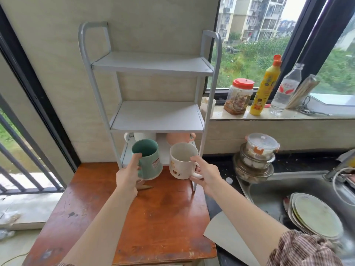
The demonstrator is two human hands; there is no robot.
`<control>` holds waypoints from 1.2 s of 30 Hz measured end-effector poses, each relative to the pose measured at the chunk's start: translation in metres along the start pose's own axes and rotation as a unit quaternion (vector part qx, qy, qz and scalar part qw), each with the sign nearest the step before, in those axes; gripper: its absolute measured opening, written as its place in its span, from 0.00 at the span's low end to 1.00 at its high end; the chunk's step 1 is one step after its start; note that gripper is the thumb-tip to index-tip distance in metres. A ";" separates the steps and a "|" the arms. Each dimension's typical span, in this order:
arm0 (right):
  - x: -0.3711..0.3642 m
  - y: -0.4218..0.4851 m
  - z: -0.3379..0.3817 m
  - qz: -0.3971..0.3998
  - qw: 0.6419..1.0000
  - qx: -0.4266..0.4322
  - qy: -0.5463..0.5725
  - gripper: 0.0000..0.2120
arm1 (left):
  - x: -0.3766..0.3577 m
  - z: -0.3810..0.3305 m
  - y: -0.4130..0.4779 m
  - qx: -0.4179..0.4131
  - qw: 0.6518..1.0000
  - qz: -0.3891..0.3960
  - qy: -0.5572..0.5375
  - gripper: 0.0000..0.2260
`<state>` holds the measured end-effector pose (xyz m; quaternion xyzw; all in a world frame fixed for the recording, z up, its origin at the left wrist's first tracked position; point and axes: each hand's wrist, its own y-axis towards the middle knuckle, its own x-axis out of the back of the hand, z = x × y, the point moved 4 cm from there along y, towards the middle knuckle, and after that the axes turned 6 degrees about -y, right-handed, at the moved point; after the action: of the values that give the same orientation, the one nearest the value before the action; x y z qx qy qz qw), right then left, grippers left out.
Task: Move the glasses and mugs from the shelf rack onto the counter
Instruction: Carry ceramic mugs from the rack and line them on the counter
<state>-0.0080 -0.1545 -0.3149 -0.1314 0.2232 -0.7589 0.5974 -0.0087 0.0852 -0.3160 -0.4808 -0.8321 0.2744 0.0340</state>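
Observation:
A grey three-tier shelf rack [153,64] stands on a worn wooden counter [157,217]. My left hand [128,175] grips a teal mug [150,160] by its near side, thumb over the rim. My right hand [203,173] holds a white mug [181,162] with a small printed picture, fingers through its handle. Both mugs sit at the front of the rack's lowest tier, just above the counter. Behind them, under the middle shelf, a white mug [143,136] and a pink mug [179,138] are partly hidden. The two upper shelves are bare.
A windowsill at right holds a red-lidded jar [239,96], a yellow squeeze bottle [264,87] and a clear water bottle [286,91]. Stacked lidded bowls [257,156] stand beside a steel sink [272,191] with plates [317,215]. A railing lies left.

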 end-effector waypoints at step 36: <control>0.526 -0.271 -0.143 -0.193 0.977 -0.034 0.087 0.24 | -0.199 0.312 -0.402 0.141 0.883 0.362 0.262 0.11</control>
<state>-0.4366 -0.5861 -0.3398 -0.1255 0.2711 -0.8602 0.4134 -0.3163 -0.3653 -0.3430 -0.7932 -0.5134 0.2460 0.2163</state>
